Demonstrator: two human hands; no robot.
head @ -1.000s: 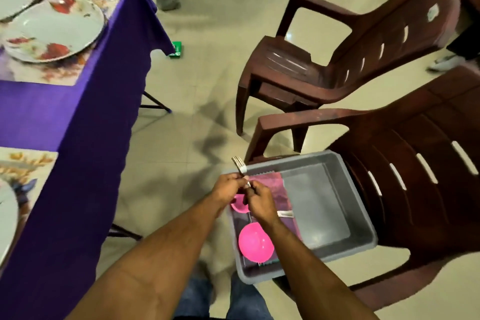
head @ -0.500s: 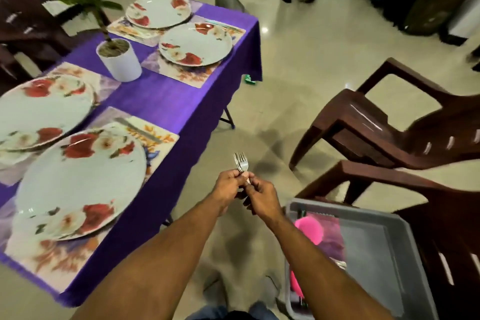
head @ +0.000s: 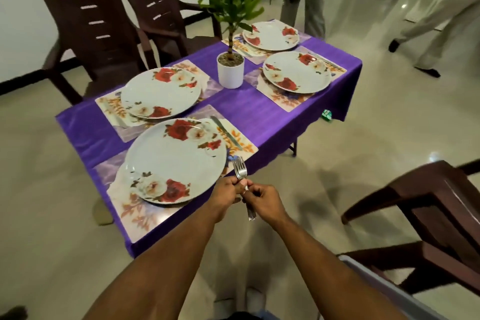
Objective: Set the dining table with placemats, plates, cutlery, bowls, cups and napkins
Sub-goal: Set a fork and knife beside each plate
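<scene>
dining room | purple-clothed table [head: 272,117] | plastic chairs [head: 98,34] | tiled floor [head: 389,125]

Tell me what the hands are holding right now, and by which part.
A small bunch of forks, tines up. The left hand pinches the necks just below the tines; the right hand grips the handles lower down.

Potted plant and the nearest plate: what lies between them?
In the head view, between the potted plant and the nearest plate lie bare purple tablecloth and a knife on that plate's placemat.
</scene>
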